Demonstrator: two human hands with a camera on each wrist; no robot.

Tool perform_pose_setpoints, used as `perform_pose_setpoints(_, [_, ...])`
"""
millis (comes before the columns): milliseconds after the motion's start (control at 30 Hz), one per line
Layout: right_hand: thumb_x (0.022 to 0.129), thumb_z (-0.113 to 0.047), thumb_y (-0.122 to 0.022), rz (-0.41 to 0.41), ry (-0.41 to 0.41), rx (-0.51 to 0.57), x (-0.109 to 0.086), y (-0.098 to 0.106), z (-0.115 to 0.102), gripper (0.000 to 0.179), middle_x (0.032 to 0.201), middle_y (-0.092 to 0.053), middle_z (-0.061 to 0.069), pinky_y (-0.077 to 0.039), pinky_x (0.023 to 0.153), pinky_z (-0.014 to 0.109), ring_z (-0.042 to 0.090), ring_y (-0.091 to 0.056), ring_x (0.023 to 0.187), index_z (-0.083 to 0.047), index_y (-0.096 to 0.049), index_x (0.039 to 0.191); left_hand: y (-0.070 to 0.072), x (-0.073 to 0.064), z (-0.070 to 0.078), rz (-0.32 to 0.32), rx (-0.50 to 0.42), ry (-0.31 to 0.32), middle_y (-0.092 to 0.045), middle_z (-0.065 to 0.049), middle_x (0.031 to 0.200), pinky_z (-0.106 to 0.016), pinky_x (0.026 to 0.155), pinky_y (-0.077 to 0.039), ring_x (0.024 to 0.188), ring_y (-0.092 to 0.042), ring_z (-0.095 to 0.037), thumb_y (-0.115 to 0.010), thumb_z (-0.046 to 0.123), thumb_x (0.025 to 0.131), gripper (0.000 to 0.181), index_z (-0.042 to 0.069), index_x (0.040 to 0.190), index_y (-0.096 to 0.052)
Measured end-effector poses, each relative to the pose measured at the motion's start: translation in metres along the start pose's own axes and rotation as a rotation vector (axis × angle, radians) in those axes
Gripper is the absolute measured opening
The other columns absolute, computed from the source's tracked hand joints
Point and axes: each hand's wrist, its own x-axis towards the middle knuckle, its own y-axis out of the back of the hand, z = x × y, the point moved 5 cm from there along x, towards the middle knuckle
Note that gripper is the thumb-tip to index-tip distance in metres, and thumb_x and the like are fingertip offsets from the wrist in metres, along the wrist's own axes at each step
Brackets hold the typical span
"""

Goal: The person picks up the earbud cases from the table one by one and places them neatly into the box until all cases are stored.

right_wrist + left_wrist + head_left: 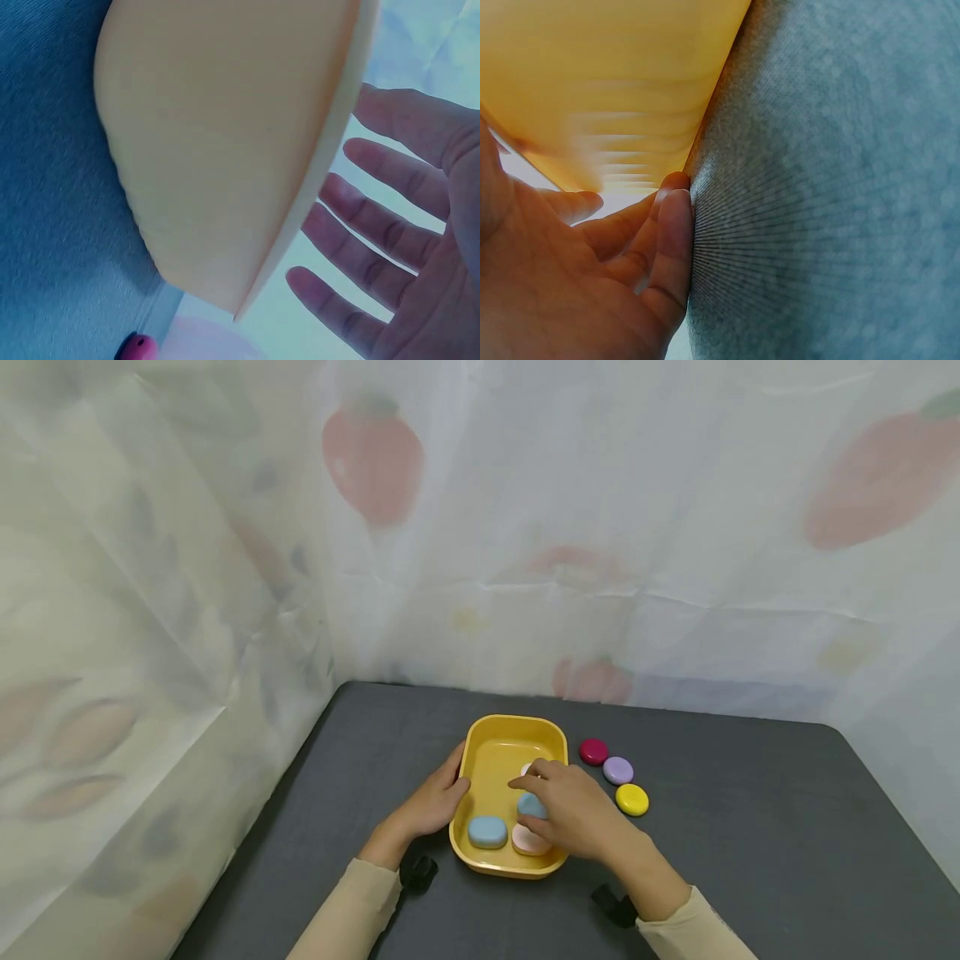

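Note:
A yellow rectangular tray (487, 760) with rounded corners lies on the table. My left hand (435, 797) grips its left side, thumb at the rim and fingers along the outer wall (630, 90). Above the tray's right half, my right hand (573, 806) hovers with spread fingers; the right wrist view shows nothing held between those fingers (375, 225). Inside the tray lie a light blue rounded oblong piece (487, 832), a pale pink one (529, 840), another blue one (531, 805) and a white one (526, 769). My right hand partly covers the last three.
Right of the tray, a dark red round piece (593, 752), a lilac one (618, 770) and a yellow one (632, 799) form a slanting row on the dark grey table (720, 843). A fruit-printed curtain (480, 527) stands behind and to the left.

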Motion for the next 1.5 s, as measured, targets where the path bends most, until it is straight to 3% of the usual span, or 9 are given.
perform_pose_setpoints(567, [0.085,-0.034,-0.086,0.102,-0.034,-0.074,-0.022,0.019,0.032,0.045,0.113,-0.066,-0.001,-0.054,0.083,0.037,0.014,-0.062,0.095,-0.018,-0.075,0.124,0.001,0.0,0.003,-0.007,0.006,-0.022,-0.016,-0.003,0.174,-0.051,0.122,-0.029,0.158,-0.024,-0.021,-0.035,0.018,0.112,0.064,0.023,0.169,-0.007])
perform_pose_setpoints(1100, [0.088,-0.036,-0.083,0.059,-0.139,-0.059,-0.043,0.025,0.06,0.049,0.119,-0.068,0.003,-0.055,0.09,0.052,0.027,-0.067,0.105,-0.016,-0.071,0.132,0.001,0.0,0.002,-0.004,0.01,-0.021,-0.018,-0.004,0.174,-0.051,0.124,-0.027,0.159,-0.022,-0.022,-0.037,0.017,0.111,0.065,0.022,0.169,-0.008])
perform_pose_setpoints(1500, [0.086,-0.032,-0.085,0.049,-0.18,-0.077,-0.054,0.023,0.082,0.047,0.115,-0.068,0.005,-0.055,0.085,0.048,0.021,-0.065,0.096,-0.015,-0.073,0.128,0.0,0.0,0.001,-0.007,0.017,0.005,-0.017,-0.001,0.174,-0.05,0.121,-0.031,0.158,-0.025,-0.02,-0.036,0.019,0.112,0.065,0.025,0.169,-0.007])
